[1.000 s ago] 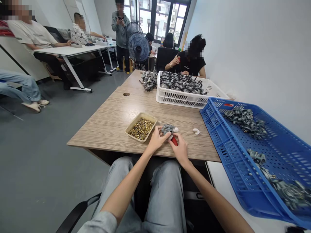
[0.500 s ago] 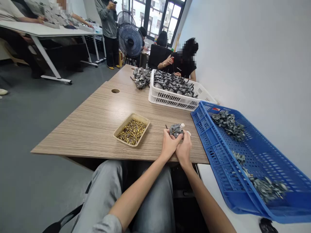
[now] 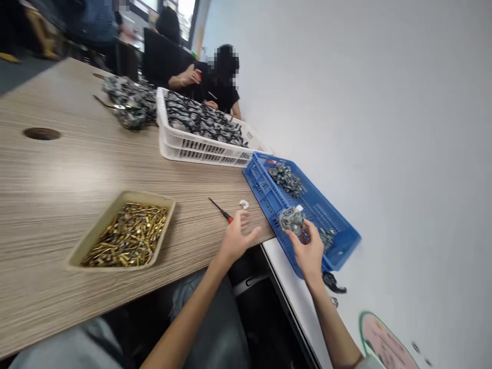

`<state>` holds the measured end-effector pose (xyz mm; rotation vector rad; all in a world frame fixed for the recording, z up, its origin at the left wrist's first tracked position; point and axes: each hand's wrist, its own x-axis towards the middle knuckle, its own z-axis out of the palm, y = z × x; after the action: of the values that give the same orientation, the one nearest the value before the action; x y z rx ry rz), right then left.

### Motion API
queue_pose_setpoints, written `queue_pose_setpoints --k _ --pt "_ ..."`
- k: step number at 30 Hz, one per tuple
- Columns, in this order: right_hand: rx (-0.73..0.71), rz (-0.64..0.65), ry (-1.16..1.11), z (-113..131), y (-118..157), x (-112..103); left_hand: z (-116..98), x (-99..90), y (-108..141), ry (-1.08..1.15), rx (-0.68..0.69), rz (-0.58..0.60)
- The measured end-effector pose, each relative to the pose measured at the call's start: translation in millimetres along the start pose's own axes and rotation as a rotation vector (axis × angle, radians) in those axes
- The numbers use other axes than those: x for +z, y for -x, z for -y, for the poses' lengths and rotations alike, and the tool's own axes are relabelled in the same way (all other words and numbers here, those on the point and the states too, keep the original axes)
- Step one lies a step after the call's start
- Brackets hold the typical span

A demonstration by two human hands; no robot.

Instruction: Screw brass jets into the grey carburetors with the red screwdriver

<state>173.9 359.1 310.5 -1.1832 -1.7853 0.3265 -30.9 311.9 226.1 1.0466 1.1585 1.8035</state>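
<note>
My right hand (image 3: 310, 252) grips a grey metal carburetor (image 3: 291, 220) with a white piece at its top, above the near side wall of the blue crate (image 3: 265, 197). Over the table's edge, my left hand (image 3: 237, 240) is empty, its thumb and fingers apart. Just beyond it lies a screwdriver (image 3: 220, 208) with a dark shaft and red on its handle, partly hidden by the fingers. A small white curved piece (image 3: 244, 204) rests beside it. Inside the crate are piles of similar grey metal parts (image 3: 286, 179).
A beige tray (image 3: 73, 256) of small brass pieces stands on the wood-grain table (image 3: 192, 179). Behind are a white basket (image 3: 207, 154) full of carburetors and a loose heap of them (image 3: 130, 102). A person in black (image 3: 225, 92) sits at the far end. The wall borders the right.
My hands have separated. The right carried the carburetor rightward to the blue crate; the left let go and opened. The screwdriver is now more visible, and the view has swung right.
</note>
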Motion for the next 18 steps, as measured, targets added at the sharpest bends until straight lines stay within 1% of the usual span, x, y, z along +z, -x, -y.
queue_pose_setpoints --k 2,5,7,9,11,12,14,16,18 --pt "0.045 -0.089 0.057 -1 5 -50 9 -12.5 5 -0.078 0.01 -0.016" --pt "0.087 -0.231 0.184 -10 12 -135 16 -23.2 8 -0.182 0.06 -0.002" --pt "0.106 -0.39 0.396 -29 21 -197 16 -24.4 8 -0.241 0.093 0.0" --pt "0.21 -0.497 0.625 -56 37 -256 15 -23.4 9 -0.281 0.111 0.003" --pt "0.326 -0.551 0.878 -83 60 -307 14 -22.3 9 -0.309 0.126 0.01" --pt "0.359 -0.564 0.929 -94 74 -326 13 -22.1 9 -0.321 0.133 0.016" --pt "0.408 -0.575 0.989 -109 104 -354 12 -22.4 8 -0.339 0.137 0.027" --pt "0.451 -0.577 1.03 -116 133 -369 11 -23.0 8 -0.341 0.131 0.034" --pt "0.476 -0.562 1.068 -117 160 -374 10 -23.4 8 -0.34 0.122 0.035"
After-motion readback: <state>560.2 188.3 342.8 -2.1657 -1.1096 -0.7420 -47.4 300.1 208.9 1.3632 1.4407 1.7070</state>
